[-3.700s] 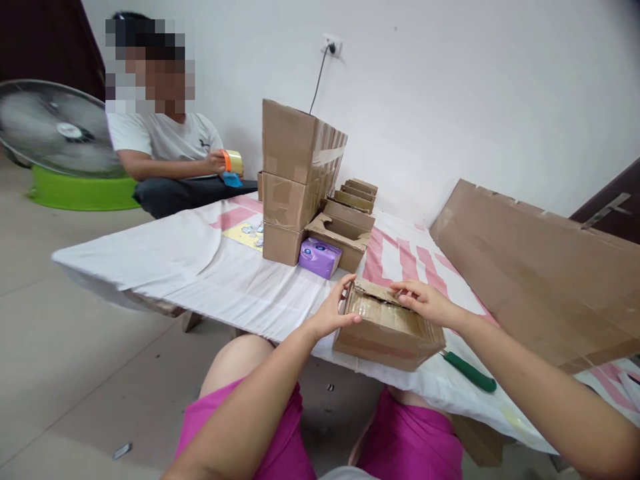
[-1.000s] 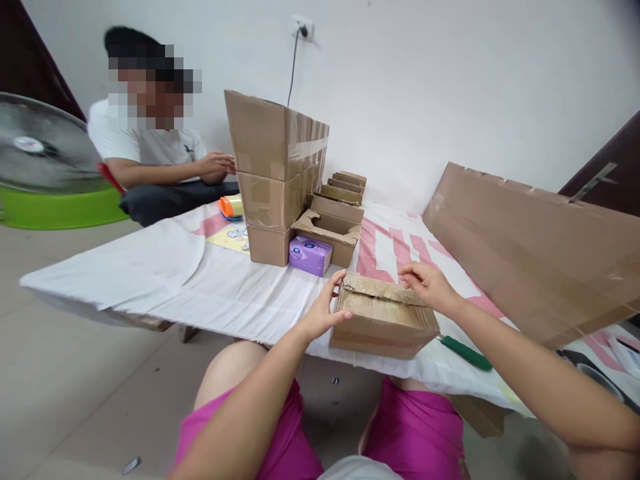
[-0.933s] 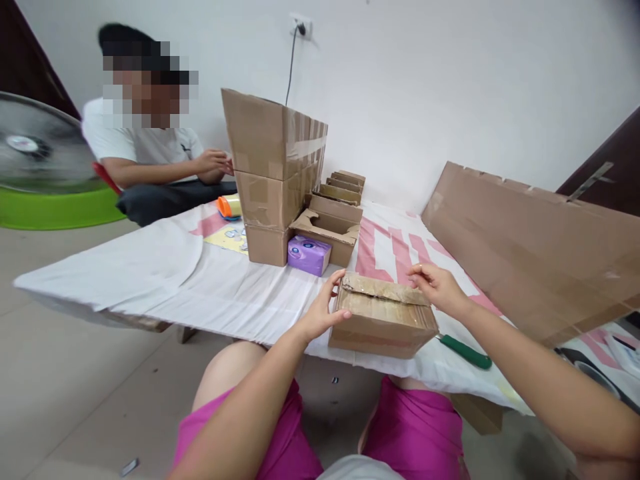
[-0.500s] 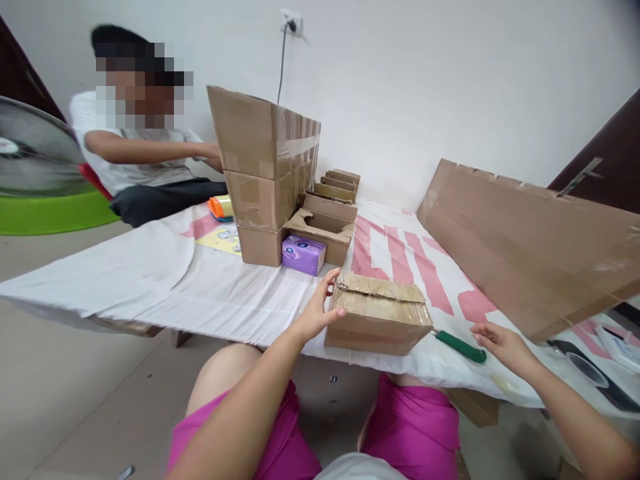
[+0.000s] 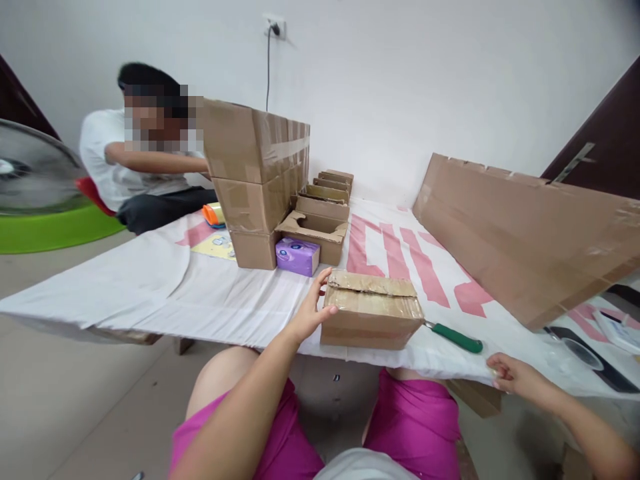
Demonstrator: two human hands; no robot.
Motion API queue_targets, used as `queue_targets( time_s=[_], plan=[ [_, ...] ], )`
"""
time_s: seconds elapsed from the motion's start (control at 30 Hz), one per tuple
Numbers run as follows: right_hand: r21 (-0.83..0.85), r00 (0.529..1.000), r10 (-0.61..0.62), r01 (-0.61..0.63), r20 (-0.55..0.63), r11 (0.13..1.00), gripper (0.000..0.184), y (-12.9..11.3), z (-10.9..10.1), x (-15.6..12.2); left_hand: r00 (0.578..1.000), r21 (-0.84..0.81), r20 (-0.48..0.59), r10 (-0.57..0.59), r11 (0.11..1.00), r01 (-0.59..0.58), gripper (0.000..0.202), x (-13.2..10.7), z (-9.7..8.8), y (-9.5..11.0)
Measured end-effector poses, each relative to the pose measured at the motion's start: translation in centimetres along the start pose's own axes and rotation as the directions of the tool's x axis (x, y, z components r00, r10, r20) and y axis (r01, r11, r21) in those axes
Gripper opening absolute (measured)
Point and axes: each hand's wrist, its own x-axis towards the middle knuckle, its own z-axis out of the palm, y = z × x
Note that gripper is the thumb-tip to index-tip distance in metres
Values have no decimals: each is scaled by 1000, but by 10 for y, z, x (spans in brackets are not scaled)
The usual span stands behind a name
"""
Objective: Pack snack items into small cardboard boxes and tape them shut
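My left hand (image 5: pixel 309 313) rests against the left end of a small taped cardboard box (image 5: pixel 373 312), fingers stretched out, thumb up by its top edge. The box sits on the white cloth near the table's front edge (image 5: pixel 350 357). My right hand (image 5: pixel 511 375) is far off to the right at the cloth's front edge, away from the box, with its fingers curled; whatever is in them is hidden. A green-handled tool (image 5: pixel 456 338) lies between the box and my right hand.
A purple tissue pack (image 5: pixel 297 256), open boxes (image 5: pixel 315 228) and a tall box stack (image 5: pixel 253 175) stand behind. Large flat cardboard (image 5: pixel 525 230) leans at right. A clear tape roll (image 5: pixel 576 351) lies far right. A co-worker (image 5: pixel 135 167) sits at the far left corner by a fan (image 5: pixel 30 175).
My right hand left the box top and swung down to the right, past the green tool to the table's front edge. My left hand stayed on the box. The view drifted right.
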Motion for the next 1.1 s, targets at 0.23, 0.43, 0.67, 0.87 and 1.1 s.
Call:
queue_targets(
  time_s=[0.23, 0.43, 0.67, 0.87, 1.1],
  plan=[
    [-198, 982, -53, 15, -184, 980, 38, -5, -13, 0, 996, 118, -90, 25, 993, -15, 85, -1, -2, 29],
    [-240, 929, -228, 159, -292, 958, 36, -58, -17, -1, 989, 465, -16, 145, 877, -121, 45, 25, 1, 98],
    [-264, 929, -346, 305, -128, 915, 37, -93, 9, 20, 897, 712, 418, -141, 664, -227, 40, 88, 15, 103],
    [-334, 914, -381, 319, -138, 887, 41, -83, 20, 37, 876, 717, 431, -219, 672, -184, 18, 107, 15, 87],
    [-416, 915, -366, 270, -171, 868, 43, -85, 29, 49, 872, 681, 490, -4, 626, -381, 30, 100, 31, 90]
  ],
)
